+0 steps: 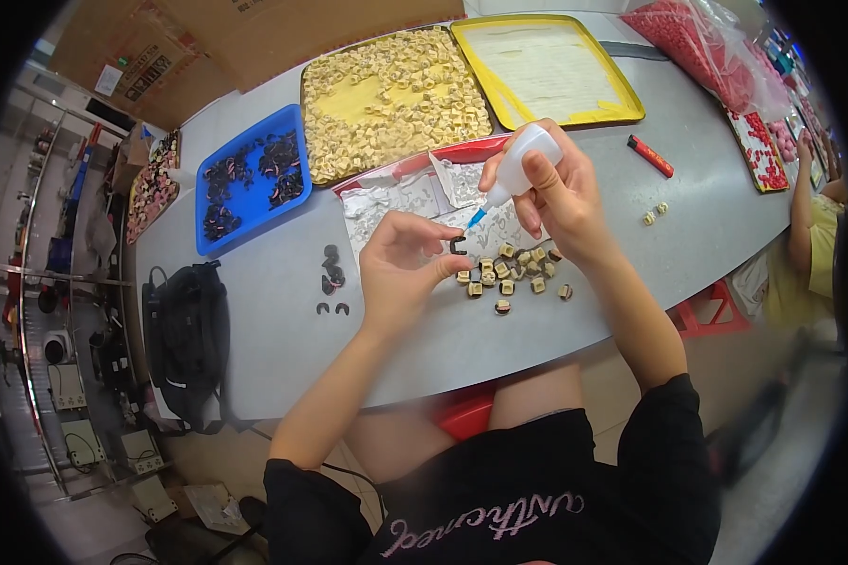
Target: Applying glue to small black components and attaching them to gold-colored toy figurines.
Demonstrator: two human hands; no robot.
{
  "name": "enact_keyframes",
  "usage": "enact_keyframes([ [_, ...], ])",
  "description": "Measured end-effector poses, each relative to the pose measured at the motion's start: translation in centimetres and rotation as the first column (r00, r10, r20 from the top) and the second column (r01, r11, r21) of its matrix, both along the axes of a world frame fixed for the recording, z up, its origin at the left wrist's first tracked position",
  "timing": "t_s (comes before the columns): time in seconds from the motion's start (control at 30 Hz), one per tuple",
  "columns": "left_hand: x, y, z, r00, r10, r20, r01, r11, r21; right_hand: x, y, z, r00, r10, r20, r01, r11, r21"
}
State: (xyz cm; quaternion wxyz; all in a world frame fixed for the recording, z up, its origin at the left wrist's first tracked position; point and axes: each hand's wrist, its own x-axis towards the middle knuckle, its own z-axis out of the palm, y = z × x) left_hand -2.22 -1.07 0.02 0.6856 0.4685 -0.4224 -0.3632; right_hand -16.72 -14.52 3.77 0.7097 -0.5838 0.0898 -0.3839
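Note:
Between the thumb and fingers of my left hand (400, 264) is a small black U-shaped piece (458, 246). My right hand (565, 193) is wrapped round a white squeeze bottle (530, 158), tilted down to the left. Its blue nozzle tip (476, 218) comes close to the black piece; whether they touch I cannot tell. Just right of my left hand lies a cluster of small cream pieces with dark parts (507, 270). Left of that hand, several loose black pieces (332, 273) lie on the grey table (283, 348).
A blue tray (254, 231) holds black pieces. Beside it, a yellow tray (396, 174) carries many cream pieces; another yellow-rimmed tray (546, 71) adjoins it. A red marker-like stick (650, 156) lies at right, a black bag (188, 339) at left. Another person's arm (801, 202) shows far right.

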Motion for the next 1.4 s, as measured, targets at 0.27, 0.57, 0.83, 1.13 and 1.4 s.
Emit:
enact_keyframes([
  [0.27,0.0,0.0,0.0,1.0,0.0,-0.018,0.0,1.0,0.002,0.1,0.0,0.0,1.0,0.005,0.006,-0.005,1.0,-0.016],
  [0.57,0.0,0.0,0.1,1.0,0.017,0.006,-0.017,1.0,0.015,0.0,0.0,0.0,1.0,-0.001,0.002,0.001,1.0,-0.016],
  [0.83,0.0,0.0,0.2,1.0,0.025,-0.005,-0.025,1.0,0.01,-0.1,-0.1,0.1,1.0,-0.011,-0.004,0.011,1.0,-0.015],
  [1.13,0.0,0.0,0.4,0.999,0.019,-0.03,-0.019,1.0,0.008,0.0,-0.1,0.0,1.0,-0.021,0.001,0.021,0.999,-0.026],
  [1.4,1.0,-0.7,0.5,0.989,0.097,-0.114,-0.093,0.995,0.035,0.2,-1.0,0.5,0.972,-0.221,0.076,0.218,0.975,0.049],
])
